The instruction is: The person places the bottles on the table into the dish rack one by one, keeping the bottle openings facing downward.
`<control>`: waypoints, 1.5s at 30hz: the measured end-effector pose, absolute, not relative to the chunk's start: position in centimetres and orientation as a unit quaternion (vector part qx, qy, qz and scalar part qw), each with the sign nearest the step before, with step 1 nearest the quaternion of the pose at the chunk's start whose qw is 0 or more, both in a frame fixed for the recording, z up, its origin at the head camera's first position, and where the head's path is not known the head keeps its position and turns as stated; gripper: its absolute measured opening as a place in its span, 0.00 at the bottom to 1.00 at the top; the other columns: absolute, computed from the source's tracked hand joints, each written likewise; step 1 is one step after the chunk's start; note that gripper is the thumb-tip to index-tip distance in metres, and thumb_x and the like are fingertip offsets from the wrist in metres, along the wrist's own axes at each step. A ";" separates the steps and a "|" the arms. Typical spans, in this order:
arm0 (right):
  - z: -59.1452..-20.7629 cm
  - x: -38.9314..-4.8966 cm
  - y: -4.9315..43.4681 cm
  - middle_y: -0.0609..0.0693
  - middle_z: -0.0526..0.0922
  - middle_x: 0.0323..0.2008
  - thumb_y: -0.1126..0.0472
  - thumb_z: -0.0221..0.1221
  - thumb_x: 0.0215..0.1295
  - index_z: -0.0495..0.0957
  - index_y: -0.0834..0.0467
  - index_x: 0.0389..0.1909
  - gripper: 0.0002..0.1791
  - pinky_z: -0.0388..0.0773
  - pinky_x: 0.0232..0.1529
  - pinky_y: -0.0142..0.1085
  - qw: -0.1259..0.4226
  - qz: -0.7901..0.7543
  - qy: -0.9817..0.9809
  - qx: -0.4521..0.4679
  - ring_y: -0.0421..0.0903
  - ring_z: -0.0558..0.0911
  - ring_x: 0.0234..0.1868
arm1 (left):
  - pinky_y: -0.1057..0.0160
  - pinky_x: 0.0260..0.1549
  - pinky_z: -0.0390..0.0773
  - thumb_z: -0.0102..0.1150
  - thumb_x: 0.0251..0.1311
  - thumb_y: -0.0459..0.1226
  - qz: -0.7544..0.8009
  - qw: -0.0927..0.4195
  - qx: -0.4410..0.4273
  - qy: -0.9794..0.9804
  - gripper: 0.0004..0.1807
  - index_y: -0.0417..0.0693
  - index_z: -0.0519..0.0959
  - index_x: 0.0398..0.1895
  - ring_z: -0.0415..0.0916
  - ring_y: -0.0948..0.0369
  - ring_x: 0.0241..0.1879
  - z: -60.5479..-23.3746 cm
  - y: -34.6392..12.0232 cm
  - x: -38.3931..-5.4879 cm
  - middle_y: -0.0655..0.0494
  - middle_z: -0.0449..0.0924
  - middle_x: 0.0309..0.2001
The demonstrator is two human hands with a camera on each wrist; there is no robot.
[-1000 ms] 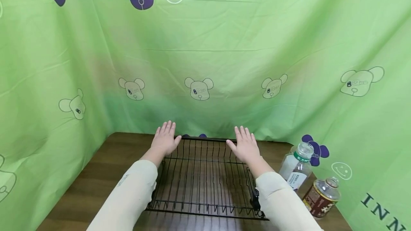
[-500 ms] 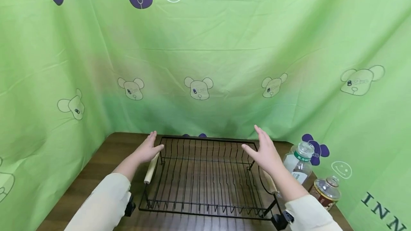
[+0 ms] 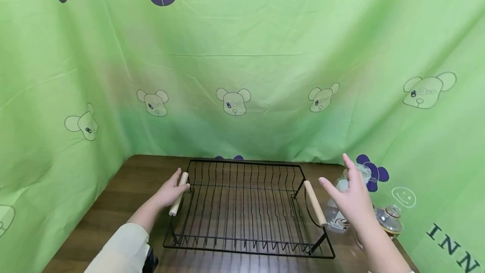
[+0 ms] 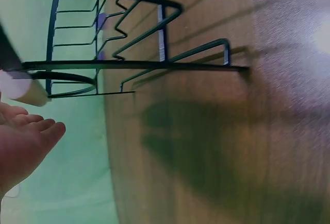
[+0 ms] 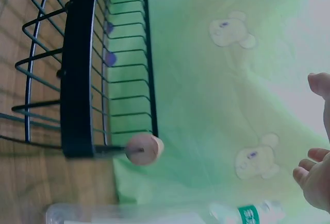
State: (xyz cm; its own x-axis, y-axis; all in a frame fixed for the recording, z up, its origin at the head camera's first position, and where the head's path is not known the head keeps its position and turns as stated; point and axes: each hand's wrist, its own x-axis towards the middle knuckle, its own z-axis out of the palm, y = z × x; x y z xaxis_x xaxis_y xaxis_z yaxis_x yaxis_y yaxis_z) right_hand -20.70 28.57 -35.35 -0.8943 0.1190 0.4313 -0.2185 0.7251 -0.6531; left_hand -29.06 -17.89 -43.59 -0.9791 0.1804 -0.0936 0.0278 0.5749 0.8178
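Black wire rack (image 3: 242,188): I am seeing it standing on the brown table (image 3: 113,214). Left hand (image 3: 168,192): its loose, uncurled fingers are lying beside the left wooden handle (image 3: 176,205); touch unclear. Right hand (image 3: 355,200): it is hovering near a clear bottle (image 3: 335,215), fingers and thumb standing apart.

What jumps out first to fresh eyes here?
The bright green patterned cloth filling the background hits first. Then the black wire rack on the brown table, pale handles at both ends. The left hand and right hand flank it, the right partly hiding the bottles.
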 end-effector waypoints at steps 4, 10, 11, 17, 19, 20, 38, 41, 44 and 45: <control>-35.2 -19.5 29.5 0.66 0.48 0.77 0.51 0.64 0.63 0.41 0.54 0.79 0.52 0.55 0.62 0.71 0.252 0.379 -0.890 0.019 0.75 0.57 0.70 | 0.37 0.65 0.63 0.47 0.72 0.40 0.486 0.087 0.035 0.869 0.42 0.37 0.35 0.78 0.51 0.33 0.72 -44.5 -18.1 -28.8 0.29 0.41 0.76; -35.4 -18.1 30.9 0.66 0.47 0.76 0.55 0.64 0.63 0.41 0.57 0.78 0.51 0.49 0.70 0.65 0.276 0.398 -0.875 -0.008 0.75 0.56 0.70 | 0.36 0.67 0.58 0.47 0.71 0.38 0.534 0.094 0.020 0.840 0.42 0.39 0.34 0.78 0.47 0.34 0.73 -45.4 -18.0 -28.7 0.28 0.39 0.76; -35.5 -17.9 31.2 0.66 0.47 0.76 0.55 0.64 0.64 0.41 0.57 0.78 0.51 0.48 0.70 0.65 0.278 0.399 -0.874 -0.016 0.75 0.56 0.70 | 0.36 0.67 0.58 0.47 0.70 0.37 0.539 0.093 0.021 0.837 0.43 0.39 0.35 0.78 0.46 0.33 0.73 -45.5 -18.0 -28.6 0.28 0.38 0.76; -36.4 -16.9 33.0 0.62 0.46 0.77 0.55 0.62 0.65 0.39 0.54 0.79 0.51 0.49 0.71 0.63 0.283 0.406 -0.866 -0.073 0.73 0.54 0.72 | 0.35 0.68 0.56 0.47 0.69 0.34 0.573 0.085 0.022 0.815 0.43 0.40 0.35 0.78 0.45 0.33 0.73 -46.0 -17.9 -28.4 0.27 0.38 0.75; -36.8 -16.6 33.5 0.61 0.47 0.77 0.55 0.62 0.65 0.39 0.54 0.79 0.50 0.49 0.72 0.60 0.286 0.410 -0.861 -0.095 0.72 0.54 0.73 | 0.35 0.68 0.55 0.47 0.69 0.33 0.581 0.081 0.020 0.809 0.42 0.40 0.35 0.78 0.45 0.33 0.73 -46.0 -17.9 -28.3 0.27 0.39 0.75; -37.1 -16.5 33.7 0.61 0.47 0.77 0.55 0.62 0.65 0.40 0.53 0.79 0.50 0.49 0.73 0.60 0.287 0.413 -0.858 -0.107 0.72 0.54 0.73 | 0.35 0.68 0.54 0.47 0.69 0.33 0.585 0.080 0.020 0.807 0.42 0.40 0.35 0.78 0.45 0.33 0.73 -46.1 -18.0 -28.3 0.27 0.39 0.75; -43.0 -15.2 38.5 0.61 0.43 0.78 0.51 0.65 0.61 0.40 0.55 0.79 0.54 0.40 0.72 0.66 0.291 0.418 -0.829 -0.230 0.64 0.45 0.77 | 0.37 0.70 0.52 0.47 0.67 0.33 0.594 0.078 0.030 0.800 0.42 0.39 0.36 0.78 0.43 0.34 0.74 -46.2 -17.9 -28.3 0.28 0.38 0.76; -44.2 -15.4 39.1 0.64 0.44 0.78 0.50 0.66 0.60 0.40 0.57 0.78 0.55 0.43 0.71 0.68 0.280 0.405 -0.838 -0.236 0.67 0.47 0.76 | 0.37 0.71 0.51 0.47 0.67 0.32 0.596 0.078 0.034 0.799 0.43 0.38 0.36 0.78 0.42 0.34 0.74 -46.1 -17.8 -28.4 0.28 0.37 0.76; -45.4 -15.5 39.6 0.67 0.45 0.77 0.50 0.66 0.59 0.40 0.58 0.78 0.56 0.45 0.69 0.69 0.276 0.401 -0.841 -0.236 0.71 0.49 0.74 | 0.37 0.71 0.50 0.47 0.67 0.32 0.595 0.080 0.034 0.799 0.43 0.38 0.35 0.78 0.41 0.34 0.74 -46.1 -17.7 -28.4 0.27 0.37 0.76; -45.8 -15.5 39.7 0.68 0.47 0.76 0.51 0.67 0.58 0.41 0.58 0.78 0.56 0.47 0.69 0.69 0.279 0.399 -0.841 -0.237 0.71 0.51 0.73 | 0.37 0.71 0.50 0.47 0.67 0.32 0.595 0.081 0.034 0.799 0.43 0.38 0.35 0.78 0.41 0.35 0.74 -46.2 -17.7 -28.4 0.28 0.37 0.76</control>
State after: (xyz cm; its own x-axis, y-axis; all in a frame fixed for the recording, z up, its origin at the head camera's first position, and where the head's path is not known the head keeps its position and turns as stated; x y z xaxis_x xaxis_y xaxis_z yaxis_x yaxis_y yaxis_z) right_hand -15.52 39.73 -45.81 -0.7327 0.6204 0.2797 0.1758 0.5696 -0.8029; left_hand -28.39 -17.68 -46.15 -0.9846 0.1505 -0.0886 -0.0416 0.2902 0.9561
